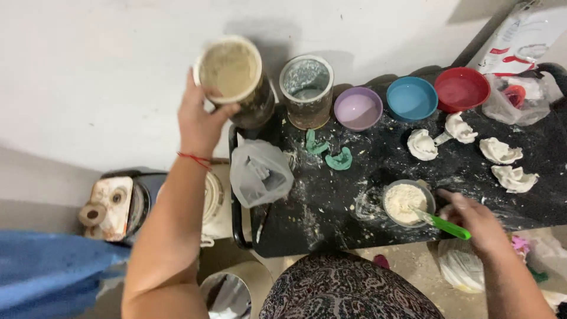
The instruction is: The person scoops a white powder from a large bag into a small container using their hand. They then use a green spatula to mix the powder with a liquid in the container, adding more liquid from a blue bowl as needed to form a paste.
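Left hand: our left hand (199, 121) has its grip wrapped round a tall jar (233, 77), holding it up off the table, tilted so we look into its mouth, full of beige powder.
Right hand: our right hand (475, 221) is clenched on a green-handled tool (440, 223), its tip down in the powder of a small bowl (407, 203).
Small bowl: sits near the front edge of the black table (331, 212), white powder spilled all round it.
Second jar: a similar jar (306, 90) stands upright just right of the lifted one, looks mostly empty tbh.
Cups: purple (358, 108), blue (411, 98) and red (461, 88) bowls in a row along the back.
Casts: four white plaster shapes (501, 150) lie on the right part of the table, well apart from the small bowl.
Green bits: two green moulds (339, 159) lie in front of the second jar.
Bag: a clear plastic bag (260, 172) hangs over the table's left edge.
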